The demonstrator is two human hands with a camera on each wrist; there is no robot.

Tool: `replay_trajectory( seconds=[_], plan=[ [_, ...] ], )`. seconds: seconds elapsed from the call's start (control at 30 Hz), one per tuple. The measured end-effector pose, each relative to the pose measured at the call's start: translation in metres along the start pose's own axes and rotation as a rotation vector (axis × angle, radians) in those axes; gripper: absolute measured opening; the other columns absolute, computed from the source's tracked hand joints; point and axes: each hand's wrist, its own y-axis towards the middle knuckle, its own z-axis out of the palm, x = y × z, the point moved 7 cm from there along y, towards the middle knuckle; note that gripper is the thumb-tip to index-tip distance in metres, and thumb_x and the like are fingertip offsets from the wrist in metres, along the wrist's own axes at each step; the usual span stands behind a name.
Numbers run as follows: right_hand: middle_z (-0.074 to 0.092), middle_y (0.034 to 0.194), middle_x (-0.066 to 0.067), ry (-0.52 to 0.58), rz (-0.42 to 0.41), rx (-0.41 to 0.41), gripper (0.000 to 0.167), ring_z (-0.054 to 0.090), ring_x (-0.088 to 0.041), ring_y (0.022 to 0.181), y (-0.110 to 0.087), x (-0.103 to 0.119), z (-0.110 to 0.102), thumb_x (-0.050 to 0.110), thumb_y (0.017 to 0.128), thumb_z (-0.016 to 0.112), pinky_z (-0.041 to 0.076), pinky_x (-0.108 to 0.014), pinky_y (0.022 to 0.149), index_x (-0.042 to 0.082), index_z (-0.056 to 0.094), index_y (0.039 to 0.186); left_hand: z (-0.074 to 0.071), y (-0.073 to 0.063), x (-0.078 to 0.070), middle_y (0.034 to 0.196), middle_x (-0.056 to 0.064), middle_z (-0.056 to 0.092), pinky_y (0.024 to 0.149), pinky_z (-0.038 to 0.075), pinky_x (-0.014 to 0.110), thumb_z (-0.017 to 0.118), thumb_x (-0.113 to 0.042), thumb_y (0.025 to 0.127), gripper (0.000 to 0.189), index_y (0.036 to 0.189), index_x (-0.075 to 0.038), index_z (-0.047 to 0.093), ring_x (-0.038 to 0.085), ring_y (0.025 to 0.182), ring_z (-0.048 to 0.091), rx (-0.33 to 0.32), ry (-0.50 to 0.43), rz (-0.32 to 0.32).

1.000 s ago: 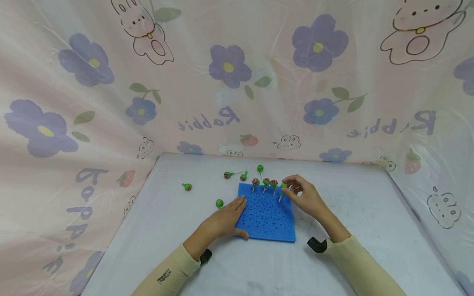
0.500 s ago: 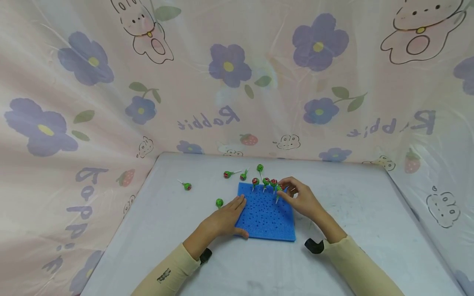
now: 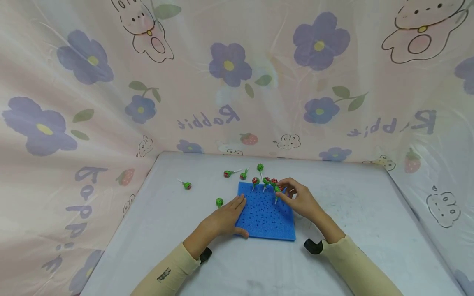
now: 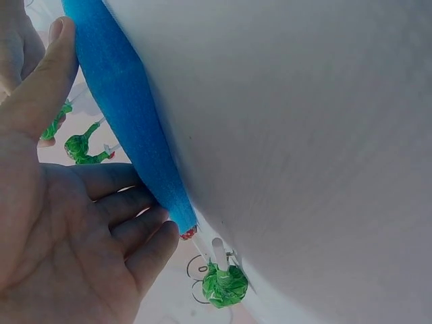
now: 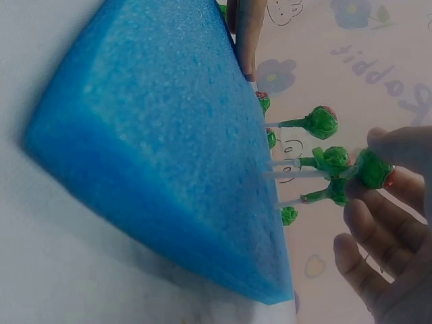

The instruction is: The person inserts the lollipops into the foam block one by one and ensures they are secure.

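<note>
**Pinched lollipop [image 3: 277, 189] at the blue foam block [image 3: 264, 222]**

My right hand [image 3: 300, 199] pinched it between thumb and fingertip, other fingers loosely bent; I couldn't tell whether its stick had entered the foam. My left hand [image 3: 224, 218] pressed the block's left side, fingers nearly straight. Three upright lollipops [image 3: 266, 181] crowded close, toward the tabletop's [image 3: 355, 201] far edge. Loose lollipops [image 3: 187, 186] lay beyond and leftward.

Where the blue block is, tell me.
In the head view, the blue block lies just right of centre, the left hand on its left edge.
</note>
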Motion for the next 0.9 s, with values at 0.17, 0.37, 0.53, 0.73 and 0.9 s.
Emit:
replay_trajectory(
  seconds=[0.17,0.37,0.53,0.73,0.9],
  plan=[
    [0.072,0.109,-0.002,-0.002,-0.005,0.0,0.033,0.061,-0.015,0.085,0.0006,-0.0001,0.0004,0.018,0.1,0.08,0.057,-0.026,0.078,0.012,0.068,0.129,-0.0005,-0.0001,-0.0001,0.179,0.014,0.017,0.131,0.028,0.044,0.082,-0.062,0.087,0.117,0.17,-0.001,0.024,0.03,0.165,0.017,-0.005,-0.006,0.0],
    [0.072,0.109,-0.002,-0.005,0.004,-0.001,0.033,0.061,-0.015,0.086,0.0004,-0.0012,0.0016,0.018,0.099,0.08,0.058,-0.028,0.078,0.012,0.068,0.129,0.0004,0.0001,-0.0002,0.179,0.014,0.017,0.131,0.029,0.045,0.082,-0.062,0.087,0.117,0.17,-0.001,0.024,0.03,0.165,0.017,-0.003,-0.005,0.002],
    [0.072,0.109,-0.002,-0.014,0.008,0.0,0.033,0.061,-0.015,0.087,-0.0004,-0.0017,0.0017,0.018,0.1,0.08,0.058,-0.03,0.079,0.012,0.068,0.13,0.0008,0.0001,0.0003,0.179,0.013,0.016,0.131,0.028,0.044,0.081,-0.062,0.088,0.117,0.17,-0.001,0.024,0.029,0.166,0.017,0.002,0.001,-0.001],
    [0.072,0.109,-0.002,-0.012,0.005,-0.004,0.033,0.061,-0.016,0.087,-0.0005,-0.0008,0.0003,0.018,0.099,0.081,0.057,-0.027,0.078,0.013,0.068,0.129,0.0012,0.0003,0.0015,0.179,0.013,0.016,0.13,0.029,0.045,0.081,-0.063,0.087,0.117,0.17,-0.003,0.024,0.029,0.166,0.017,0.003,0.008,-0.008],
    [0.072,0.11,-0.002,-0.013,0.003,-0.001,0.033,0.061,-0.015,0.087,0.0,-0.0007,0.0006,0.019,0.1,0.08,0.058,-0.029,0.078,0.012,0.068,0.13,0.0013,0.0002,0.0016,0.179,0.013,0.017,0.13,0.029,0.044,0.081,-0.063,0.088,0.117,0.17,-0.002,0.024,0.029,0.166,0.017,0.0,0.008,-0.004]
  ],
)
